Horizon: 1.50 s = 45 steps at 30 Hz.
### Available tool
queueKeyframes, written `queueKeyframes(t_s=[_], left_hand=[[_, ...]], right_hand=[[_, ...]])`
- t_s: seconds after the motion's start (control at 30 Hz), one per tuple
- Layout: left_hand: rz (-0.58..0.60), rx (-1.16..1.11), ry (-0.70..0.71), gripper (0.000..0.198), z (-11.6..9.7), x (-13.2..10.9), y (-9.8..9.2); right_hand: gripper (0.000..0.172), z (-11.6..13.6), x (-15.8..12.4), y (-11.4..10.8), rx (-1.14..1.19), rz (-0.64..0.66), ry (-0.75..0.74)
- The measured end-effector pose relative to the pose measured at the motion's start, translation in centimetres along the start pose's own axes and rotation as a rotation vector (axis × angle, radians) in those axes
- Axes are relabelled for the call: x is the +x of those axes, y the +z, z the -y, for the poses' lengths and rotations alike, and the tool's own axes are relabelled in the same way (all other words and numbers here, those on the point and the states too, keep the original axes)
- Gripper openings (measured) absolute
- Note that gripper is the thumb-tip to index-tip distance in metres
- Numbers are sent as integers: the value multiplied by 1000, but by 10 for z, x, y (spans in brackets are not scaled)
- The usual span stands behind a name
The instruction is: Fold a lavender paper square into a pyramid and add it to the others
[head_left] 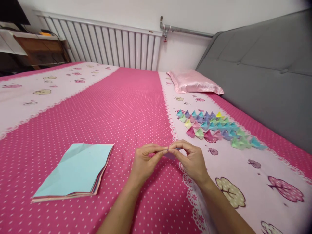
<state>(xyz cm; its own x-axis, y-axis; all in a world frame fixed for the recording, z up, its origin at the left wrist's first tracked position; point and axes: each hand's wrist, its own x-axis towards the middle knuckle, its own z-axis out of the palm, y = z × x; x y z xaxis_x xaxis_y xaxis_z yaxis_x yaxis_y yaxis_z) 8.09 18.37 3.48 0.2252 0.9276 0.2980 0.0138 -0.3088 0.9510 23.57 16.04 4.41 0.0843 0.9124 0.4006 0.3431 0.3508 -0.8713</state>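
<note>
Both my hands meet above the bed, pinching one small folded piece of purple paper [170, 156]. My left hand [145, 160] grips its left side between thumb and fingers. On the other side, my right hand [191, 158] is closed on the paper too, thumb tip near the left thumb. Most of the paper is hidden by the fingers, so its folded shape cannot be made out. To the right, several small folded paper boats [209, 136] in many colours stand in rows. A stack of coloured paper sheets [75, 170], light blue on top, lies to the left.
The pink dotted bedspread [126, 100] has pale printed bands. A pink satin pillow [193, 82] lies at the back right against a grey padded headboard [263, 58]. Behind the bed are a white radiator [104, 42] and a pipe. A wooden desk [41, 48] stands at the far left.
</note>
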Motion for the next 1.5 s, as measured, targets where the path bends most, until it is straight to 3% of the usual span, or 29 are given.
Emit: queueKeyframes(t_s=[0.27, 0.43, 0.77, 1.0, 1.13, 1.27, 1.4, 1.5], left_hand=[[-43, 6, -64, 13, -1, 1, -2], [29, -39, -120, 24, 2, 2, -2], [30, -154, -291, 33, 3, 3, -3], [111, -126, -267, 37, 12, 3, -1], [134, -41, -268, 38, 12, 3, -3], [297, 32, -266, 38, 8, 1, -3], [405, 119, -244, 40, 7, -2, 0], [426, 127, -250, 39, 6, -2, 0]], right_hand=[[11, -3, 4, -12, -58, -56, 20], [14, -4, 5, -13, -84, -83, 65], [25, -8, -1, 1, 179, -151, 322], [30, -10, -1, 3, 320, -231, 408], [30, -11, -1, -1, 124, -164, 332], [37, -6, 0, -3, -141, -59, 153], [15, -1, -1, -1, -101, 138, 91], [15, 0, -1, 0, -60, 174, 103]])
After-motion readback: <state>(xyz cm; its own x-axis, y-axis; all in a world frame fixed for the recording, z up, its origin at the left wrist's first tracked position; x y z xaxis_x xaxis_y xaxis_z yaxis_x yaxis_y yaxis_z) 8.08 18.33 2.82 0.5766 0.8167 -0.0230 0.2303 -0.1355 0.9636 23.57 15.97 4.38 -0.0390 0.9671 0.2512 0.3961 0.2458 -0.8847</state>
